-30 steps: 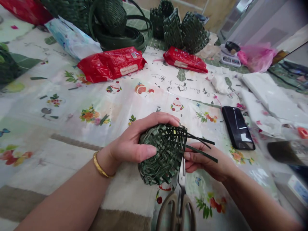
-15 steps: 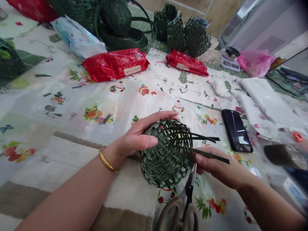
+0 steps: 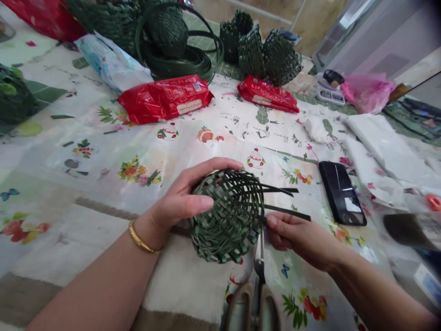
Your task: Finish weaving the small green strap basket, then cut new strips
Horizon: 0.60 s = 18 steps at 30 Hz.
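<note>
Dark green woven strip basket (image 3: 227, 216): light, springy, best held by its dense wall

Resting between both hands, just above steel scissors (image 3: 259, 269). Bare left hand (image 3: 182, 197): fingers pressed together, curved around the near wall. Bare right hand (image 3: 296, 236): fingers closed at the rim, seemingly pinching one of the long flat green strip ends (image 3: 287, 212).

Left hand (image 3: 182, 197) cupped, right hand (image 3: 296, 239) loosely curled

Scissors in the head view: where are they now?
The scissors lie at bottom centre of the head view, handles nearest the person, blades reaching up to the woven basket, just left of the right hand.
</note>
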### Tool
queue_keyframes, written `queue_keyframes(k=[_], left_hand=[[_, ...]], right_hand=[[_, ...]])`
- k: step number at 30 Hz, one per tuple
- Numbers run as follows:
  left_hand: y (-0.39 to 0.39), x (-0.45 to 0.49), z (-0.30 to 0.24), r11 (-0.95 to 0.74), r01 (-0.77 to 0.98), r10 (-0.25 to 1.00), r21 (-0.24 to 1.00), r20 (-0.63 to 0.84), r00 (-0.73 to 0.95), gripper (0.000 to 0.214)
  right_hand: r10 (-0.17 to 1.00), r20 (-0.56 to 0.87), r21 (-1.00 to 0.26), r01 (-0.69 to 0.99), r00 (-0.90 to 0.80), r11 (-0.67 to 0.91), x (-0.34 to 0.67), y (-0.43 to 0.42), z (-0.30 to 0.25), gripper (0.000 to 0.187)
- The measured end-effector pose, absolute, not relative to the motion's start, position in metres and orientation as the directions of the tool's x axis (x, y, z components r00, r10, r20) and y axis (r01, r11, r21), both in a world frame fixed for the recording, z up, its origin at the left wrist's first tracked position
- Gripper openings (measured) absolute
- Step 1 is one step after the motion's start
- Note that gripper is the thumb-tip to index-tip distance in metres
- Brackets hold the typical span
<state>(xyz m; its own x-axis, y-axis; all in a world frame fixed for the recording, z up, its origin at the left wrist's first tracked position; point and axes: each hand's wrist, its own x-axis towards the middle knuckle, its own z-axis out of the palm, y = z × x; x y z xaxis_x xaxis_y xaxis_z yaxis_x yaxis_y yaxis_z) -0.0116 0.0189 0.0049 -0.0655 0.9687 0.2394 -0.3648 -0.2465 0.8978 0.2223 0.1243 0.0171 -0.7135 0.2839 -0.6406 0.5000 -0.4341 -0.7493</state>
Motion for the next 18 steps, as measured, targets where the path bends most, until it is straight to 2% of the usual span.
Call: queue_keyframes(k=[2, 3, 5, 7, 9, 11, 15, 18], left_hand=[[0.016, -0.020, 0.006, -0.262, -0.332, 0.965, 0.906, 0.238, -0.112, 0.058], [0.015, -0.023, 0.007, -0.270, -0.317, 0.962, 0.909, 0.242, -0.125, 0.058], [0.014, -0.028, 0.007, -0.292, -0.293, 0.955, 0.910, 0.261, -0.139, 0.059], [0.014, -0.028, 0.007, -0.303, -0.286, 0.952, 0.909, 0.272, -0.142, 0.059], [0.014, -0.027, 0.006, -0.294, -0.303, 0.954, 0.906, 0.260, -0.146, 0.059], [0.015, -0.026, 0.004, -0.283, -0.321, 0.958, 0.904, 0.246, -0.150, 0.059], [0.015, -0.025, 0.002, -0.275, -0.323, 0.960, 0.906, 0.240, -0.145, 0.060], [0.014, -0.024, 0.002, -0.276, -0.323, 0.960, 0.905, 0.247, -0.129, 0.059]], right_hand=[[0.319, -0.647, -0.750, 0.501, -0.693, -0.433, 0.213, 0.124, 0.017, 0.040], [0.358, -0.638, -0.767, 0.521, -0.682, -0.375, 0.211, 0.123, 0.018, 0.041], [0.487, -0.599, -0.771, 0.621, -0.636, -0.139, 0.213, 0.114, 0.020, 0.040], [0.634, -0.517, -0.635, 0.754, -0.575, 0.167, 0.219, 0.097, 0.022, 0.042], [0.689, -0.513, -0.412, 0.851, -0.512, 0.326, 0.223, 0.075, 0.023, 0.045], [0.717, -0.442, -0.257, 0.842, -0.539, 0.474, 0.222, 0.058, 0.021, 0.039], [0.708, -0.365, -0.137, 0.787, -0.605, 0.602, 0.222, 0.068, 0.020, 0.020], [0.769, -0.234, -0.096, 0.801, -0.595, 0.590, 0.232, 0.101, 0.026, 0.021]])
